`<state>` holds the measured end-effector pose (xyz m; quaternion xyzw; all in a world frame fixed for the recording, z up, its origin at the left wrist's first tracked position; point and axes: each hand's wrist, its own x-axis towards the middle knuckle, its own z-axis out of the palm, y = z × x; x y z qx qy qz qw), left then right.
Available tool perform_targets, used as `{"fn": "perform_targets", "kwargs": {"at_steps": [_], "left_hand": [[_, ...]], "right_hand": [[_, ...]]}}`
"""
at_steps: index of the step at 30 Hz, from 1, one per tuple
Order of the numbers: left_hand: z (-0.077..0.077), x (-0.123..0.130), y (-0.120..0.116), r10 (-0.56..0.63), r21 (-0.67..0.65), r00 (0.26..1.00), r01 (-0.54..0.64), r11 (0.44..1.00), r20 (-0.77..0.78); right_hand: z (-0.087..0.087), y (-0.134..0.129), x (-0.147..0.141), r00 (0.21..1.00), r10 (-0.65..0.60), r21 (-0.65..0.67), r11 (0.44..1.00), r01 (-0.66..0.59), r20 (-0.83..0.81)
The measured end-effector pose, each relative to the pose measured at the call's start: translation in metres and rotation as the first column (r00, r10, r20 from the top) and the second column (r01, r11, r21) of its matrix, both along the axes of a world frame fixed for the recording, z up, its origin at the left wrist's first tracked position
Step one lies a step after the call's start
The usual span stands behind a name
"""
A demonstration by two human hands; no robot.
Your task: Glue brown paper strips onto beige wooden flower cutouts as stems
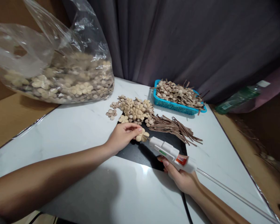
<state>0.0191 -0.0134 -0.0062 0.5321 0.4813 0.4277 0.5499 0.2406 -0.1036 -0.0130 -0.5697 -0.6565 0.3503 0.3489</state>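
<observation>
My left hand [124, 137] pinches a cream flower piece [142, 135] by its edge, above a black mat [140, 155]. My right hand [182, 179] is wrapped round a white hot glue gun [166, 149], whose metal nozzle points left and meets the flower near its middle; whether it touches cannot be told. A long clear glue stick [233, 193] sticks out of the gun's back end. Just beyond my left hand lies a pile of cream and brownish flower pieces [135, 109]. Thin brown strips [175, 127] lie in a bundle to its right.
A clear plastic bag [77, 77] full of flower pieces stands at the back left of the white marbled table [84, 124]. At the back right is a blue basket [177, 107] heaped with flowers and strips. A green bottle [238, 99] leans beyond the right edge. A black cord [186, 207] hangs below the gun.
</observation>
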Motion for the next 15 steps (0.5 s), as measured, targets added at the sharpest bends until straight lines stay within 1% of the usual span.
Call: {"fn": "perform_targets", "kwargs": {"at_steps": [3, 5, 7, 9, 11, 14, 15], "left_hand": [[0.000, 0.000, 0.001, -0.011, 0.019, 1.000, 0.011, 1.000, 0.000], [0.000, -0.001, 0.002, -0.018, 0.029, 1.000, 0.018, 0.999, -0.003], [0.000, -0.001, 0.003, -0.017, 0.040, 1.000, 0.017, 0.999, -0.005], [0.000, -0.002, 0.004, -0.013, 0.058, 1.000, 0.014, 0.998, -0.016], [-0.001, -0.003, 0.004, -0.009, 0.081, 1.000, 0.011, 0.997, -0.027], [-0.005, -0.003, 0.006, -0.004, 0.088, 1.000, 0.005, 0.996, -0.009], [-0.006, -0.003, 0.006, -0.004, 0.079, 1.000, 0.004, 0.997, 0.006]], "right_hand": [[0.003, 0.001, -0.004, 0.990, -0.104, -0.118, 0.989, 0.092, -0.099], [0.008, 0.003, -0.005, 0.965, -0.171, -0.237, 0.964, 0.122, -0.200], [0.014, 0.008, -0.001, 0.932, -0.205, -0.365, 0.927, 0.087, -0.299], [0.019, 0.010, 0.011, 0.914, -0.206, -0.461, 0.887, 0.024, -0.349], [0.024, 0.008, 0.027, 0.923, -0.209, -0.510, 0.860, 0.017, -0.322], [0.030, -0.002, 0.051, 0.957, -0.237, -0.599, 0.795, 0.092, -0.167], [0.031, -0.006, 0.057, 0.966, -0.231, -0.609, 0.785, 0.116, -0.115]]}}
